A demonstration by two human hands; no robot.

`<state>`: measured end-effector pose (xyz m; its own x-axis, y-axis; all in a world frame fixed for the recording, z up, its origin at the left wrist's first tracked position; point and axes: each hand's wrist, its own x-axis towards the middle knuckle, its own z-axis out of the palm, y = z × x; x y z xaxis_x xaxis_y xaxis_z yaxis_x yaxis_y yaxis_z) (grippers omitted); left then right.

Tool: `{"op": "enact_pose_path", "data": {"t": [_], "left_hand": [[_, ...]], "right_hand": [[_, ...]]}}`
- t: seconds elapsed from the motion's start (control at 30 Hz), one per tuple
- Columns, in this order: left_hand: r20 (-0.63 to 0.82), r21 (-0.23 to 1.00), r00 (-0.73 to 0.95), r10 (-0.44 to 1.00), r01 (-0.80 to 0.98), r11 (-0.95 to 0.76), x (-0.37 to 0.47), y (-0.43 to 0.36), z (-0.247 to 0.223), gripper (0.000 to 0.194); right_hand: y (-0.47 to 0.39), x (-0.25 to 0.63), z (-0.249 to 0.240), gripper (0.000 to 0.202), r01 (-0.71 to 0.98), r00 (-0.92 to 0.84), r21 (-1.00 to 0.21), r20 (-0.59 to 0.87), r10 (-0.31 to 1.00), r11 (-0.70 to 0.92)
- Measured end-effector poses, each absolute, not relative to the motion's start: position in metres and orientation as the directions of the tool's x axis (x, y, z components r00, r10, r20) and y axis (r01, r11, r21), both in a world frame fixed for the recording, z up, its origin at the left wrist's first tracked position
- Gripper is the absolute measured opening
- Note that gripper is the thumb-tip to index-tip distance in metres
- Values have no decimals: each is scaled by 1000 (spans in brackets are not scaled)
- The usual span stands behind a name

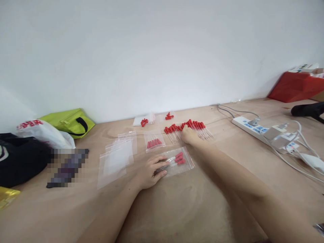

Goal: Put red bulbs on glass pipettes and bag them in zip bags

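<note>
A clear zip bag (174,171) lies on the table with several red-capped droppers (180,158) inside. My left hand (153,170) rests on the bag's left end, fingers apart. Farther back, my right hand (189,135) reaches into a row of loose red-capped droppers (199,125); its fingers are pressed together at the caps, and what lies between them is hidden. Another filled bag (154,143) sits behind my left hand. To the left, several flat transparent bags (115,162) overlap one another.
Two small clusters of red caps (144,122) lie on bags near the wall. A white power strip (263,133) with plugs and cables is at the right. The left side has a green pouch (68,122), a white plastic bag (47,135) and a blurred-out phone-shaped object (68,168).
</note>
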<state>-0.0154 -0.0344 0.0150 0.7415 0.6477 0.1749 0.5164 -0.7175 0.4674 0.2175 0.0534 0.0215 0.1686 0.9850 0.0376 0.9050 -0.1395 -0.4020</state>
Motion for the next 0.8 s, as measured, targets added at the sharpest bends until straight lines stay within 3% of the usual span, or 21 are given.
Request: {"op": "enact_pose_path", "data": {"t": [0.13,0.23,0.33,0.4,0.53,0.8], "left_hand": [[182,453,744,643,517,-726,-15,-35,15,31],[192,434,748,636,516,-738,-15,-35,16,33],[181,412,754,631,525,-745,-14,-34,17,35],[175,397,757,630,531,-748,-14,-33,18,35],[187,380,762,620,526,-761,-14,-32,16,36],[170,364,767,618,534,-763,-15,-31,15,37]], "right_hand": [[38,228,32,46,912,117,-404,92,989,-70],[13,246,32,65,829,69,-559,156,985,30],[-13,258,21,79,509,104,-855,174,979,97],[-26,259,12,87,264,124,-960,131,984,94],[-32,250,2,94,13,141,-998,65,988,64],[-28,235,-6,71,-102,178,-988,100,979,120]]}}
